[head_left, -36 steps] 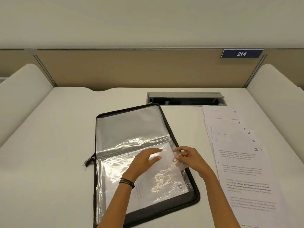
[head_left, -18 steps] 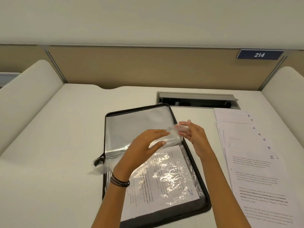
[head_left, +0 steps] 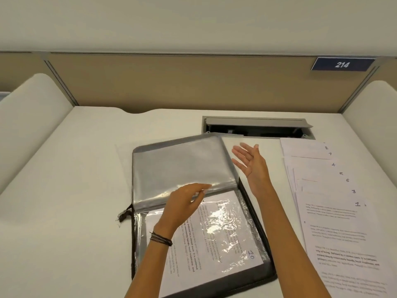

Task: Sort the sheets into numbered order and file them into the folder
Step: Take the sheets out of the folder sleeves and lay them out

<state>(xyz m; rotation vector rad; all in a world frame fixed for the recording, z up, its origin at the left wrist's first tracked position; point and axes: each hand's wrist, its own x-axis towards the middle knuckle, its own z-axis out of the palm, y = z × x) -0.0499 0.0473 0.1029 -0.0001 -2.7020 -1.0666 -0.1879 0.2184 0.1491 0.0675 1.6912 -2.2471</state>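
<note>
While you look down at the white desk (head_left: 64,190), the black zip folder (head_left: 261,220) lies open in front of you, its spine running left to right. A bundle of clear sleeves (head_left: 182,164) is turned up and away from you, and your left hand (head_left: 184,203) meets its near edge with the fingers close together and nearly straight; the thumb is hidden. Below that hand, the sheet marked 10 (head_left: 225,237) lies inside a glossy sleeve on the near half of the folder. Your right hand (head_left: 250,162) hangs in the air just beside the folder's right edge, palm turned left, fingers spread and holding nothing. To the right, apart from the folder, the loose sheets (head_left: 335,222) lie fanned on the desk, showing 2, 7, 4, 5, 6, 3 and 1. Behind the folder a cable hatch (head_left: 257,125) stands open, and a blue 214 sign (head_left: 341,64) sits on the partition.
</note>
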